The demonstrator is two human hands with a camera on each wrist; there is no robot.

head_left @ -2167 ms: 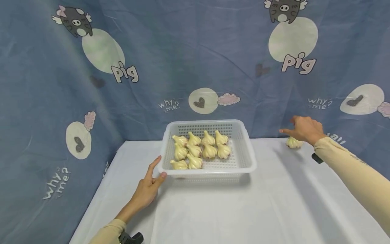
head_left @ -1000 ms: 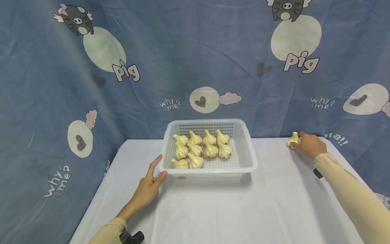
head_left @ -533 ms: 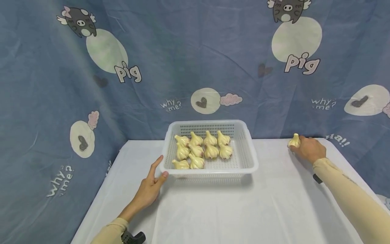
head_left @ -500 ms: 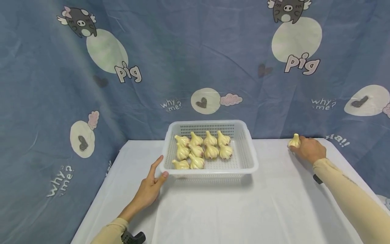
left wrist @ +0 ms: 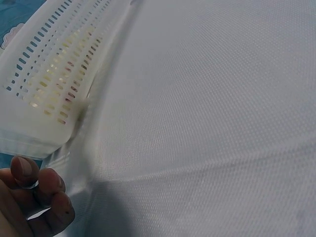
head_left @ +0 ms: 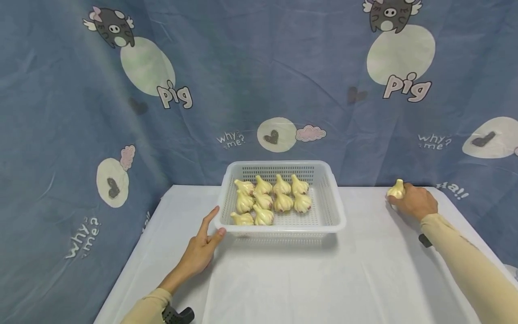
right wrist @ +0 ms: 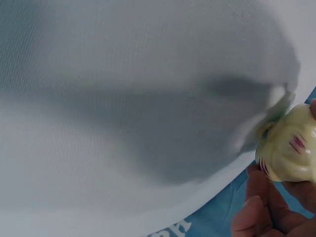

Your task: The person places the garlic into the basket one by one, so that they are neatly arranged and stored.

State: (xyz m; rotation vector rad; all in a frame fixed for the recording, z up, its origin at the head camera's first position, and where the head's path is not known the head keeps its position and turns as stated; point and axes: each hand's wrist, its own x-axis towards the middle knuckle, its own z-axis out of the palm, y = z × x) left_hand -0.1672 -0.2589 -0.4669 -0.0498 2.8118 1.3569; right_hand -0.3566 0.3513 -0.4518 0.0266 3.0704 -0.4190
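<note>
At the table's far right, my right hand [head_left: 417, 201] grips a pale yellow garlic bulb [head_left: 396, 189] with its stem pointing up. The right wrist view shows that garlic bulb [right wrist: 291, 148], with purple streaks, between thumb and fingers near the table edge. My left hand [head_left: 198, 250] has its forefinger and thumb spread at the front left corner of a white slotted plastic basket [head_left: 283, 228]. In the left wrist view the fingertips [left wrist: 49, 182] lie just below the basket's corner [left wrist: 29, 133]. Several garlic bulbs [head_left: 264, 201] lie in rows in the basket's left and middle.
A white cloth [head_left: 291, 279] covers the table. Behind it and on the left hangs a blue curtain [head_left: 226, 81] with pig prints, close to the basket's back. The basket's right side shows bare slotted floor.
My right hand has come down from above the garlic bulb at the far right and taken hold of it, turning it stem up. The left hand stays at the basket's corner.
</note>
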